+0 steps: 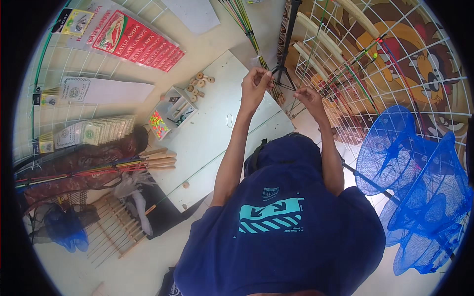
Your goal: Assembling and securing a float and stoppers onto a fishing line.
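My left hand is raised over the far part of a white table, fingertips pinched together. To its right, beyond the table's edge, my right hand also pinches, thumb against fingers. Whatever lies between the fingertips is too fine to make out. A thin green rod runs slantwise across the table and passes beneath my left forearm. Left of that forearm lies a small loop of thin line. A divided white box holds orange and yellow pieces and small tools. Several wooden spools lie behind it.
Blue nets hang at the right, near a white wire grid bearing rods. A black tripod and bundled rods stand beyond my hands. Packets hang on the left grid; cork-handled rods lie below.
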Demonstrator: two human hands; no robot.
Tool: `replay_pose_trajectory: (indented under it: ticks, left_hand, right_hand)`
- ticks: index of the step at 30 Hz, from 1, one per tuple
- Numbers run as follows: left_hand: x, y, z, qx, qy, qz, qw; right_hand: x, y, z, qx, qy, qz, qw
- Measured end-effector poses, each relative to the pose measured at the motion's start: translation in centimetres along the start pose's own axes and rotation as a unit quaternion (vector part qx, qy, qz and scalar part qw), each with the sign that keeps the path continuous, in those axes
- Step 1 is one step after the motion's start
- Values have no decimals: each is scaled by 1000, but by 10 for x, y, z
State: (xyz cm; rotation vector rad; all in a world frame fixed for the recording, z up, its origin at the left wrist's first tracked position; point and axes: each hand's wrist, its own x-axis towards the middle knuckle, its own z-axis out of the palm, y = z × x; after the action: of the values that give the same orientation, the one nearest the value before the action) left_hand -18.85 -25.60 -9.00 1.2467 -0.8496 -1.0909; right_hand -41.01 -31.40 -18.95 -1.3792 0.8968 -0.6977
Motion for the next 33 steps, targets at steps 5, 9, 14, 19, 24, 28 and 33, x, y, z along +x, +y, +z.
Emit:
replay_pose_trajectory:
  ticks: [5,9,14,19,24,28,33]
  left_hand:
    - [-8,-3,5,17,-18,0,1000]
    - [-14,-4,9,95,-63,25,993]
    - [-17,-8,3,105,-52,26,993]
    - [-20,-36,3,38,-15,-24,999]
    - [-38,-135,-23,397,27,20,917]
    - [-45,-156,-16,509,-30,26,860]
    - [-43,-165,-5,545,-68,25,835]
  right_hand:
    - [-5,-33,18,-144,-3,-81,986]
    - [-6,-73,40,-211,48,-203,955]
    - [-4,-87,43,-11,-44,-38,998]
    - [-7,-82,37,18,15,-66,998]
    - [-9,-86,31,21,71,-98,992]
    - [-20,-92,17,15,89,-34,995]
    - [-32,-100,11,-33,109,-33,993]
